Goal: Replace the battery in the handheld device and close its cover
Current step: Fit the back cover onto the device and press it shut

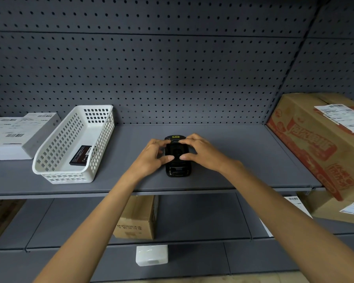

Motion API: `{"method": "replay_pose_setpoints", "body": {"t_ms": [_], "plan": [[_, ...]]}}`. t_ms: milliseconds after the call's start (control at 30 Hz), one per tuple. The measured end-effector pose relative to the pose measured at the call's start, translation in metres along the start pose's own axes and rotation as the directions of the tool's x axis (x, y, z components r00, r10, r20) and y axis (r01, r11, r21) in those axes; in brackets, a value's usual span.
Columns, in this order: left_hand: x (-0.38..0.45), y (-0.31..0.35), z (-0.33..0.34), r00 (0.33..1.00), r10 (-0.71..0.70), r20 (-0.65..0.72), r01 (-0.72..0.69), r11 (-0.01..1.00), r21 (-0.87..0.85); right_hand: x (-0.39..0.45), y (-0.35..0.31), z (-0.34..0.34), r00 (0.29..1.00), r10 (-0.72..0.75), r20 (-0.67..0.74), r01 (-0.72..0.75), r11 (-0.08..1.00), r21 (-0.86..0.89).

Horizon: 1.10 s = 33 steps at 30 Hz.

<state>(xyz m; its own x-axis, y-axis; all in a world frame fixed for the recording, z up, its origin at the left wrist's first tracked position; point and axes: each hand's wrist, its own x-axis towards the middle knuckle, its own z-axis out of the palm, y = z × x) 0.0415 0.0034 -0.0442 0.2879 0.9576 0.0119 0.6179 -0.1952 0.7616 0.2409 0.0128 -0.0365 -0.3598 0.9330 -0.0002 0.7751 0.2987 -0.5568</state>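
**Both hands on the device, cover step in hand**

Head view, looking down at a grey shelf [223, 160] backed by pegboard. Handheld device [178, 170] lying face down at mid-shelf, long axis running straight away from the body, top end with a yellow label toward the pegboard, near end bare. Left hand [151, 158] laid on from the left side, right hand [200, 154] from the right, both equally near. Fingers [189, 140] of each hand curled over the far end, thumbs meeting across the middle of the back. Neither hand clenched: both half-curled and pressing on the device, not lifting it. Cover [175, 153] mostly hidden beneath the thumbs; seated or loose, cannot tell.

Off to the left, a white basket [55, 170], well apart from the hands, with a black battery [80, 155] lying flat inside. Old or fresh cell, not clear from here. Beyond that, a white box [8, 139]; at far right, a cardboard carton [315, 144].

Judged from the grip: working on the back cover, probably pressing or sliding it along the long axis. Any slide would run toward or away from the body, so thumbs and fingertips already sit on the right line. Risk: device skating on the smooth shelf under uneven pressure.
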Motion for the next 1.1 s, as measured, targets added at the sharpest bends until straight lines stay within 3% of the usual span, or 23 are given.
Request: {"method": "replay_pose_setpoints", "body": {"t_ms": [400,600,900,1100], "plan": [[-0.004,-0.006,0.007,0.999,0.038,-0.011,-0.038,0.999,0.027,-0.008,0.003,0.007,0.996,-0.044,-0.083,0.042,0.999,-0.036],[-0.009,-0.01,0.012,0.99,0.131,-0.048,-0.126,0.987,0.096,-0.014,0.004,0.013,0.988,-0.086,-0.129,0.072,0.991,-0.11],[-0.015,-0.019,0.018,0.969,0.235,-0.075,-0.182,0.887,0.424,-0.021,0.004,0.021,0.955,-0.185,-0.232,0.1,0.937,-0.334],[-0.013,-0.023,0.017,0.961,0.267,-0.073,-0.204,0.863,0.463,-0.02,0.005,0.023,0.953,-0.184,-0.239,0.103,0.943,-0.316]]}}
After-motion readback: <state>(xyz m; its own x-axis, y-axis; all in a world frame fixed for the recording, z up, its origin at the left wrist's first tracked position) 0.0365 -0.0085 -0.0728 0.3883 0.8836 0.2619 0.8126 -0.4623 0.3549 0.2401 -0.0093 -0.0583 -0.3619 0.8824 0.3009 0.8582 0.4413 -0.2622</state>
